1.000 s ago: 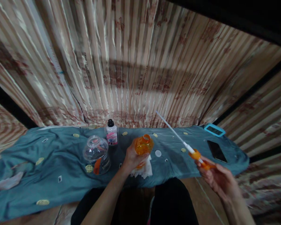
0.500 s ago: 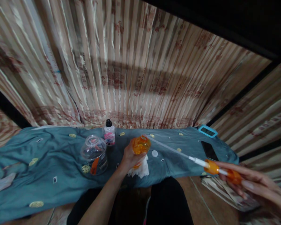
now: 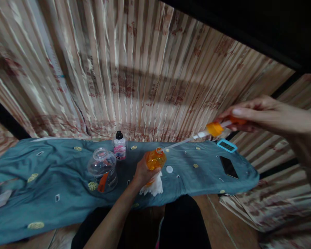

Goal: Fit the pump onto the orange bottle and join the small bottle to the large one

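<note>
My left hand (image 3: 142,172) is closed around an orange bottle (image 3: 154,160) that stands open-necked on the teal cloth (image 3: 54,180), over a white tissue (image 3: 152,186). My right hand (image 3: 259,114) is raised at the right and pinches an orange pump head (image 3: 216,129). Its long white tube (image 3: 180,142) slants down to the left, and the tube's tip sits at the bottle's mouth. A small white cap (image 3: 169,169) lies just right of the bottle.
A clear glass jar (image 3: 103,169) with an orange piece inside stands left of the bottle. Behind it is a small bottle with a black cap (image 3: 119,147). A black phone (image 3: 228,166) and a blue-framed device (image 3: 226,145) lie at the cloth's right end. Striped curtains hang behind.
My right hand rose from low at the right to shoulder height, swinging the pump's tube down so its tip reaches the orange bottle's mouth. My left hand kept hold of the bottle.
</note>
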A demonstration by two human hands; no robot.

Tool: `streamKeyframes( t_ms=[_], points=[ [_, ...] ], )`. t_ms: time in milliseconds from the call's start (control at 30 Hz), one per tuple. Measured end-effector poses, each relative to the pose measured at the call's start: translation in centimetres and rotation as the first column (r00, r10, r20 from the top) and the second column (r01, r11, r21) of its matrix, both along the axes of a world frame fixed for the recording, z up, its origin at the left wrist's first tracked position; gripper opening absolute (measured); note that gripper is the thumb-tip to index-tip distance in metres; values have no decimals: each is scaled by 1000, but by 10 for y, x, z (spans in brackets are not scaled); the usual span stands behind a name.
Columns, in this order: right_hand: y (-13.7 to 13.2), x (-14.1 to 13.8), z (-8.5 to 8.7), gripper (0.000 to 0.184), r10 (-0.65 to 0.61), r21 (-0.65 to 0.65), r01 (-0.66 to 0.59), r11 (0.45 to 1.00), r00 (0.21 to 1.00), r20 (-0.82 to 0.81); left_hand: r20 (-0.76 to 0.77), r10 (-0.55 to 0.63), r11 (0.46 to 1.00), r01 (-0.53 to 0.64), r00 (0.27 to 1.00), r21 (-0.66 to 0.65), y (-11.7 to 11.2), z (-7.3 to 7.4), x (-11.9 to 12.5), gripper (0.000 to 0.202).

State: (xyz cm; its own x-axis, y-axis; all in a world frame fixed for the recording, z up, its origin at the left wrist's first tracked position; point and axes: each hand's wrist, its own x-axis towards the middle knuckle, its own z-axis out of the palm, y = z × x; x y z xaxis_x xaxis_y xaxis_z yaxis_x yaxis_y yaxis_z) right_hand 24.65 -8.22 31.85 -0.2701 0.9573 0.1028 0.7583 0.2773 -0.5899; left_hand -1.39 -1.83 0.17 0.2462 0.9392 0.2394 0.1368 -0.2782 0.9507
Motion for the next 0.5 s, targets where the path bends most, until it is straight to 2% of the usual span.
streamKeyframes(
  t_ms=[100, 200, 300, 400, 500],
  points=[
    [35, -42, -23, 56, 88, -152, -80, 985, 995, 42, 16, 0, 1000, 0, 1000, -5, 0, 3, 1, 57],
    [63, -73, -61, 68, 174, -268, -147, 952, 982, 79, 21, 4, 1000, -4, 1000, 1, -2, 4, 2, 55],
    [82, -93, -94, 74, 246, -313, -199, 929, 962, 120, 37, -8, 1000, 8, 999, 9, -2, 4, 2, 56],
    [92, -102, -111, 75, 284, -306, -223, 925, 944, 171, 29, -6, 1000, 6, 1000, -3, -3, 2, 2, 57],
    [94, -106, -116, 75, 279, -299, -213, 930, 940, 196, 19, 3, 1000, -2, 1000, -10, -2, 0, 2, 57]
  ],
)
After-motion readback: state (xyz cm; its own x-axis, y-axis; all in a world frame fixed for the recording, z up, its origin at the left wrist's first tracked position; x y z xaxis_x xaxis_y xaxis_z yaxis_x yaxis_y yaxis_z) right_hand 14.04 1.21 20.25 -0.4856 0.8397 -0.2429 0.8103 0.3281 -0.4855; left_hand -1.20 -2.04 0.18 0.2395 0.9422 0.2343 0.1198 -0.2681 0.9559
